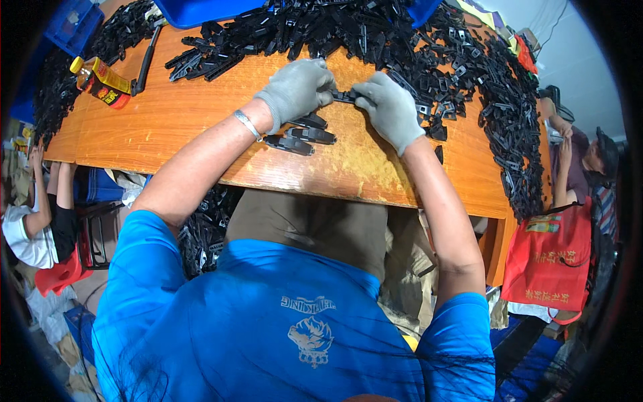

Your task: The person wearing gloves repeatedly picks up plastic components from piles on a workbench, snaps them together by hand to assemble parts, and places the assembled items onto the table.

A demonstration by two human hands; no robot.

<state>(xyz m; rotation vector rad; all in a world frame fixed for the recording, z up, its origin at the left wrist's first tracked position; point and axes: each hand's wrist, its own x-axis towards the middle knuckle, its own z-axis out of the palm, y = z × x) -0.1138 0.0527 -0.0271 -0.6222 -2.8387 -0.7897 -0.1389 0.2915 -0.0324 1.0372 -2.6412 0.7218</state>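
Note:
Both my hands wear grey gloves and meet over the wooden table (pixel 355 161). Between them is a small black plastic part (pixel 345 96). My left hand (pixel 299 87) is closed on its left end, and my right hand (pixel 388 107) pinches its right end. Below my left wrist lie a few black plastic pieces (pixel 311 135), side by side on the tabletop. Just beyond my hands spreads a big heap of loose black plastic parts (pixel 315 30). My fingertips partly hide the held part, so its exact kind does not show.
More black parts (pixel 512 134) run down the table's right side. At the left lie a bottle (pixel 100 82) with a red and yellow label and a black-handled tool (pixel 147 60). Blue bins (pixel 201 12) stand at the back. A red bag (pixel 546 264) hangs at right. People sit at both sides.

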